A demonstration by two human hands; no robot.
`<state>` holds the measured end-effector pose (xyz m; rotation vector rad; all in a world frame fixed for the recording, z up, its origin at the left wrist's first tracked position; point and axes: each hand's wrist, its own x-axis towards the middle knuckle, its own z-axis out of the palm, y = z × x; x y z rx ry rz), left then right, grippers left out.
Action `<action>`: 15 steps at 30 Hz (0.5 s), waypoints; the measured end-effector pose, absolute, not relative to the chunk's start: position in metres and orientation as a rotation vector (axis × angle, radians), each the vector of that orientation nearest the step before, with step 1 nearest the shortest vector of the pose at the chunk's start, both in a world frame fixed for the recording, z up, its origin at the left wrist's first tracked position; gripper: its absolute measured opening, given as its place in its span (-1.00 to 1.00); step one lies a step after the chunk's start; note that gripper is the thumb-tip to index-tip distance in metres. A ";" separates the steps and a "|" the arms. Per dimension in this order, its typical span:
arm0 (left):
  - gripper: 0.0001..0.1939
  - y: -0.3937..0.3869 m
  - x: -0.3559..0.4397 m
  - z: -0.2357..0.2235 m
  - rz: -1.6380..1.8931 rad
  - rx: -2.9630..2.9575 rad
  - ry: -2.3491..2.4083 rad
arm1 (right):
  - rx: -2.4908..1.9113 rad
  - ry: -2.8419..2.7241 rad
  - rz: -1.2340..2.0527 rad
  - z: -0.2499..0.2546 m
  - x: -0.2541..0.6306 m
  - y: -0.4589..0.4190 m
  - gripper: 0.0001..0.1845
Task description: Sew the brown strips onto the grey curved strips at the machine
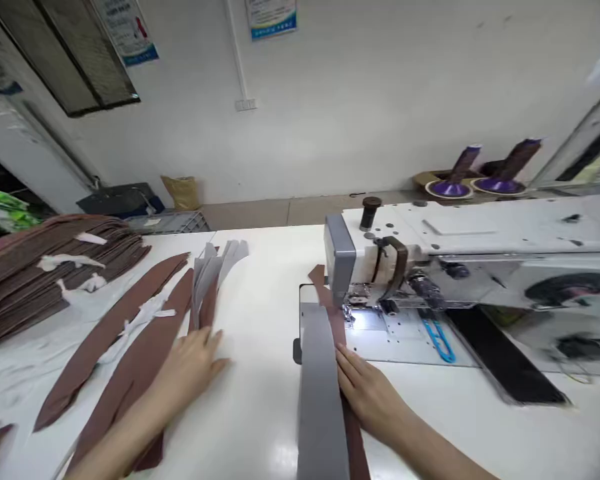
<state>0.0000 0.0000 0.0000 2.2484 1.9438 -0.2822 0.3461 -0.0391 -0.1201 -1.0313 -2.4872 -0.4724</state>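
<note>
My left hand (196, 360) rests on the left of the table, with thumb and fingers apart, touching brown fabric strips (209, 305). Pale grey strips (206, 275) lie over the far end of these. My right hand (363, 387) lies flat with its fingers stretched out on the edge of a long brown fabric strip (336, 323). Beside and partly over that strip runs a long grey strip (320, 393). Both lead up to the lit needle area of a white sewing machine (351, 313); whether the presser foot holds them cannot be made out.
A thick stack of brown fabric pieces (55, 267) and longer brown pieces (145, 380) with white scraps fill the left side. Blue thread snips (437, 339) and a black flat bar (505, 357) lie right of the needle. Thread cones (463, 167) stand behind the machine.
</note>
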 end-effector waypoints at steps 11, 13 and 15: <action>-0.34 0.026 0.215 -0.053 -0.133 2.289 1.609 | -0.953 -2.400 -0.563 -0.124 0.344 -0.037 -0.68; -0.35 0.031 0.219 -0.050 -0.214 2.299 1.579 | -0.954 -2.409 -0.563 -0.124 0.345 -0.035 -0.71; -0.36 0.035 0.220 -0.045 -0.257 2.296 1.541 | -0.934 -2.431 -0.562 -0.123 0.346 -0.033 -0.73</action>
